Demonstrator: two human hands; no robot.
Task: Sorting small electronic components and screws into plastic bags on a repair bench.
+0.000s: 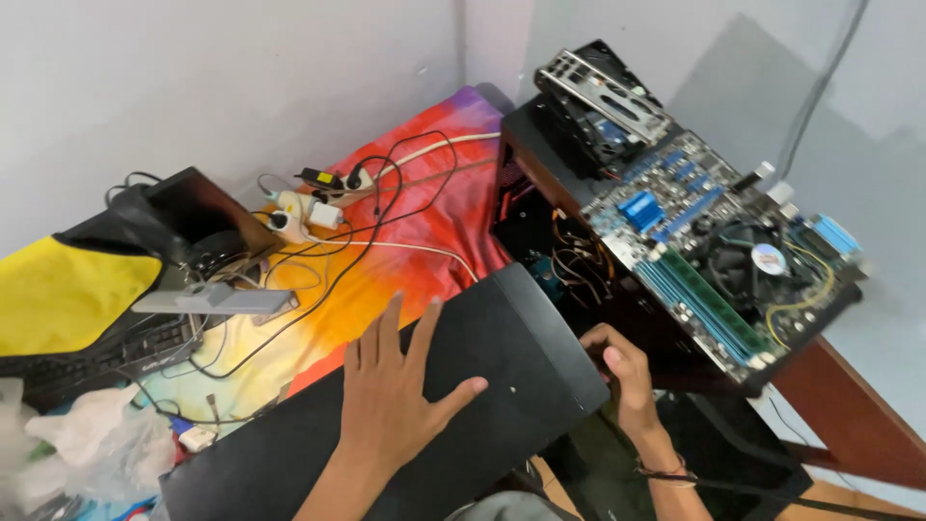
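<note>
The left hand (395, 391) lies flat, fingers spread, on the black side panel (405, 405); the right hand (622, 367) curls closed around that panel's right edge, just below the open computer case (540, 241); the motherboard (719, 256) rests atop the case.

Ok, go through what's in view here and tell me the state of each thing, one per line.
Black side panel: lying flat, off the case.
Left hand: fingers spread, flat on the panel.
Right hand: curled at the panel's right edge.
Computer case: open, cables showing inside.
Motherboard: out of the case, resting on top.
Power strip: plugs inserted.
</note>
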